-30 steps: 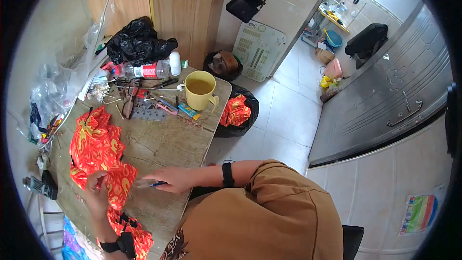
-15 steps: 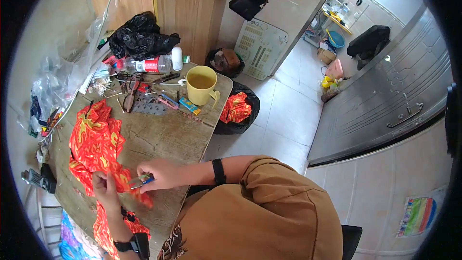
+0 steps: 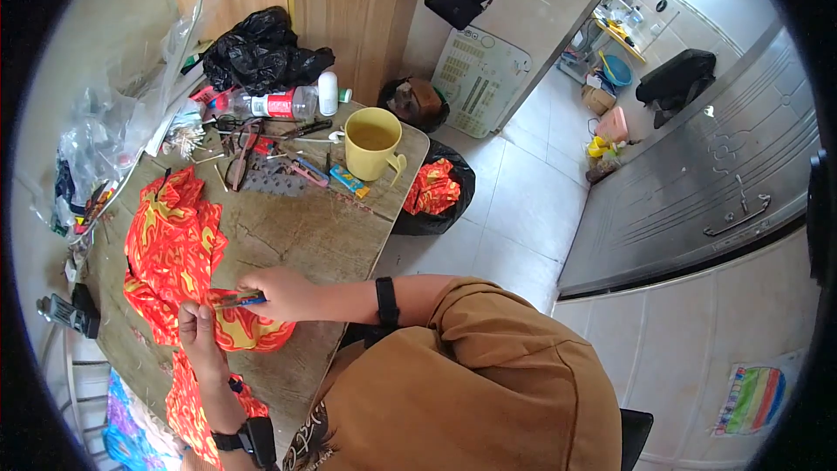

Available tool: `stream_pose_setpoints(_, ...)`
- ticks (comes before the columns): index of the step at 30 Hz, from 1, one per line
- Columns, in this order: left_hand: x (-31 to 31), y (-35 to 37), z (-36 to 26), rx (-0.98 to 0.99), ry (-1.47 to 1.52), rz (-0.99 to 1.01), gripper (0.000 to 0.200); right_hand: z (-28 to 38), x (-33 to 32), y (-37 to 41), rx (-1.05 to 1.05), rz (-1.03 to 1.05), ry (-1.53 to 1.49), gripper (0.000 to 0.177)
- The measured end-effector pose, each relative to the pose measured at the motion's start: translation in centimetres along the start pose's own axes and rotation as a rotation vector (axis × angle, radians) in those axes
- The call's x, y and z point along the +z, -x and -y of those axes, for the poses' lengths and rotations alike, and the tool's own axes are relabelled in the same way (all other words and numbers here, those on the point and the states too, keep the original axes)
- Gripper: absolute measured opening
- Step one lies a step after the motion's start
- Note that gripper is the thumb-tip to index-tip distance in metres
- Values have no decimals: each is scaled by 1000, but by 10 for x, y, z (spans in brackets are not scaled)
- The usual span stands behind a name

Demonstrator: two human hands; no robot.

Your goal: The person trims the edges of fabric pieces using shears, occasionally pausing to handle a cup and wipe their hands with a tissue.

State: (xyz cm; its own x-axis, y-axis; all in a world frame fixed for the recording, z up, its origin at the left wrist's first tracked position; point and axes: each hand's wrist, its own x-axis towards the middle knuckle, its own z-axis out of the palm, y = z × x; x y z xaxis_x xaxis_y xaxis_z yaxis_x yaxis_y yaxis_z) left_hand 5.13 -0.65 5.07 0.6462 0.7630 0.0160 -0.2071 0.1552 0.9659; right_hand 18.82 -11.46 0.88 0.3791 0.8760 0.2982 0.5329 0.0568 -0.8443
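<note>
Both hands are closed: the left hand [image 3: 199, 327] pinches a fold of the red-and-yellow fabric [image 3: 174, 249] on the table [image 3: 305, 240]. The right hand [image 3: 279, 292] grips a blue-handled tool [image 3: 241, 300], now moved from bare tabletop onto that fold, so tool meets cloth.

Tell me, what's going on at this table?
A person in a brown shirt is working at a cluttered wooden table. Their left hand pinches a red and yellow patterned cloth, while the right hand holds a small blue-ended tool at the cloth, just by the left fingers. A yellow mug with liquid in it and a plastic bottle stand at the far end.
</note>
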Motion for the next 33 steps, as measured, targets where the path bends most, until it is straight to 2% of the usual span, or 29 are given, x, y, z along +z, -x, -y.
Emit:
stream_pose_setpoints(3, -30, -4, 7, -25, -62, 34, 19, -11, -3, -3, -2, -33, 2, 27)
stream_pose_setpoints(5, -42, -7, -1, 66, -283, 99, 14, -11, -5, -7, -28, -57, 15, 24)
stream_pose_setpoints(9, -45, -11, -7, 147, -418, -93, 23, -4, -22, -18, -189, -138, 51, 20)
stream_pose_setpoints(10, -52, -13, -4, 126, -402, -114, 22, -2, -23, -21, -193, -172, 49, 19)
stream_pose_setpoints(12, -57, -13, -11, 48, -353, -214, 18, 2, -27, -28, -14, -99, -23, 21)
stream_pose_setpoints(13, -47, -11, -18, -5, -315, -288, 15, 9, -30, -30, -19, -140, -16, 23)
stream_pose_setpoints(16, -54, -12, -24, -10, -267, -340, 12, 10, -32, -38, -94, -210, -7, 26)
stream_pose_setpoints(20, -50, -14, -31, -28, -237, -334, 18, 14, -38, -43, -166, -219, 38, 25)
stream_pose_setpoints(23, -45, -15, -36, -59, -213, -319, 22, 10, -40, -47, 35, -170, -58, 23)
stream_pose_setpoints(24, -40, -15, -38, -5, -191, -334, 22, 12, -42, -47, 34, -158, -67, 23)
stream_pose_setpoints(26, -37, -14, -41, 102, -145, -357, 22, 20, -49, -47, -143, -215, -34, 22)
stream_pose_setpoints(27, -39, -11, -42, 96, -147, -367, 22, 20, -53, -46, -227, -243, -17, 22)
stream_pose_setpoints(28, -42, -6, -42, 74, -193, -287, 22, 16, -57, -42, -221, -233, -23, 22)
stream_pose_setpoints(30, -48, 2, -41, 25, -280, -126, 23, 4, -68, -33, -343, -69, 139, 23)
stream_pose_setpoints(31, -53, 8, -36, 12, -280, -137, 23, -1, -70, -28, -405, 15, 217, 23)
stream_pose_setpoints(32, -58, 14, -29, -100, -397, -66, 23, -8, -71, -21, -397, 30, 207, 23)
stream_pose_setpoints(33, -62, 20, -23, -215, -509, 7, 23, -15, -71, -12, -361, 133, 230, 24)
